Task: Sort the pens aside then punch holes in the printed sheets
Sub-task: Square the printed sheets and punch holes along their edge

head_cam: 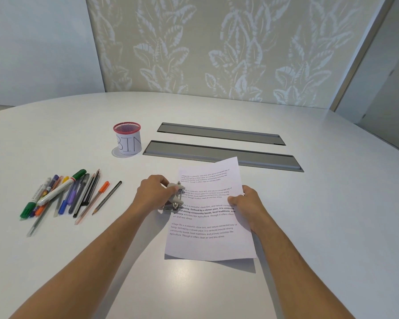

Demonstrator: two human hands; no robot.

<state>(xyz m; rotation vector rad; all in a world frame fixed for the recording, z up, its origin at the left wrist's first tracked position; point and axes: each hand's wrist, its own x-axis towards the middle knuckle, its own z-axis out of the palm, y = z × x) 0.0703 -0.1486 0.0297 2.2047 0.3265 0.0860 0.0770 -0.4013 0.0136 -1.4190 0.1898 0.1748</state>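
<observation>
One view only, head-worn, wide-angle: the white table [309,226] is being viewed from above its near edge, forward and downward. Both forearms are being framed close from below; the leaf-patterned wall panel [217,49] is being taken in beyond.

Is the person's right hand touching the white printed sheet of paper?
Touching. The head view shows the right hand pinching the white printed sheet at its right edge, thumb lying on top of the text.
</observation>
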